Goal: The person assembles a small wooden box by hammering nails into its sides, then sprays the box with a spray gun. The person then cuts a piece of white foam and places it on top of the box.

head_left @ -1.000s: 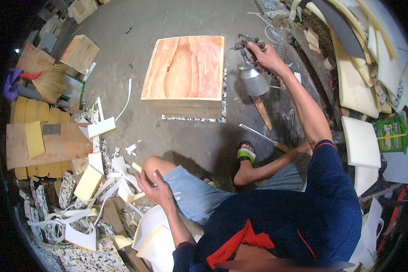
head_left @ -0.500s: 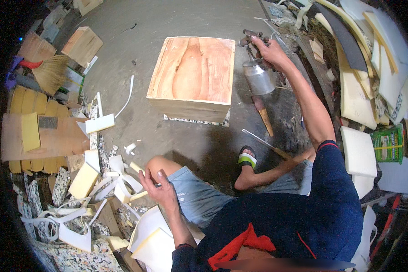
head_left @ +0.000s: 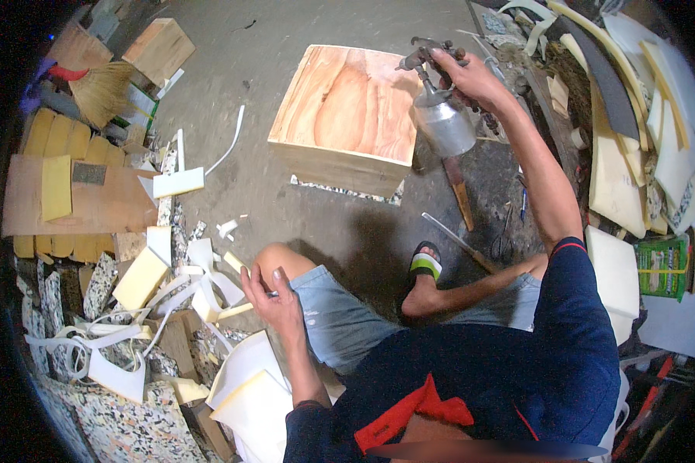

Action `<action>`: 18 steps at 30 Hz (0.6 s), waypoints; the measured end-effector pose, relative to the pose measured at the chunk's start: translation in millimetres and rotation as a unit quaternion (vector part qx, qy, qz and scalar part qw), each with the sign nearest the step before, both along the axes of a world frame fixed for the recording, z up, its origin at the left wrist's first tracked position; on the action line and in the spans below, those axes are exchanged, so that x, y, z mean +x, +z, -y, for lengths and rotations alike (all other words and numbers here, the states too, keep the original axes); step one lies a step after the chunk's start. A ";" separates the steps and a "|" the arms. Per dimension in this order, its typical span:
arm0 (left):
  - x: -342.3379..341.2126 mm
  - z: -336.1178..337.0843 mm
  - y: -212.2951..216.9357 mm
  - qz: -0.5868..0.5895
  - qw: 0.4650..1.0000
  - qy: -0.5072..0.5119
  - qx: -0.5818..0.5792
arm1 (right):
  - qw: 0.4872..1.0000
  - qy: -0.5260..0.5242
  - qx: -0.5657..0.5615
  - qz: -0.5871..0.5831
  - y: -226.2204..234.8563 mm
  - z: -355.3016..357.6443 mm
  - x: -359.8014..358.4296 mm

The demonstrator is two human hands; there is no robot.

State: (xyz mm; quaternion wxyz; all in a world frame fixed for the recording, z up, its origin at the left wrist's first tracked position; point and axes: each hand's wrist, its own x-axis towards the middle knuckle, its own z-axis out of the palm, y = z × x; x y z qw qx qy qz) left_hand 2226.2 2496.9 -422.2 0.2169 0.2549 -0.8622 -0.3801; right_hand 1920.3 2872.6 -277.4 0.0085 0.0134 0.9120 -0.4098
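My right hand (head_left: 471, 77) is closed round the handle of a spray gun (head_left: 445, 127) with a silver metal cup below it. Its nozzle points left, over the far right part of a wooden box (head_left: 355, 100). That box has a pale, strongly grained top, with a lighter patch near the far right corner. Speckled foam (head_left: 347, 190) shows under its near edge. Beside my bent left knee, my left hand (head_left: 274, 301) is raised with fingers apart. A small pale spot shows between its fingers, too small to name.
Foam offcuts (head_left: 201, 285) and strips pile up at the left, near a straw broom (head_left: 100, 92) and another wooden box (head_left: 160, 51). Large foam sheets (head_left: 614, 177) lean at the right. A wooden-handled tool (head_left: 462, 204), a long blade (head_left: 448, 231) and scissors (head_left: 503, 239) lie on the floor.
The spray gun has shifted left relative to the box, and its nozzle now overlaps the box's edge. The whole view has turned slightly. My left hand stays by the knee.
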 end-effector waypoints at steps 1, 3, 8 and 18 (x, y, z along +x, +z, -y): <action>0.6 0.8 -0.6 0.004 1.000 0.000 -0.009 | 1.000 0.012 -0.002 -0.002 1.5 1.8 4.9; 2.2 1.4 -1.6 0.007 1.000 0.002 -0.010 | 0.999 0.042 -0.014 -0.007 4.2 6.2 16.4; 5.5 2.6 -0.7 -0.004 1.000 0.003 0.009 | 0.998 0.053 0.030 0.025 9.7 15.3 48.9; 1.5 16.2 -2.1 0.007 1.000 -0.001 -0.004 | 0.992 0.105 0.006 0.069 10.2 5.6 85.9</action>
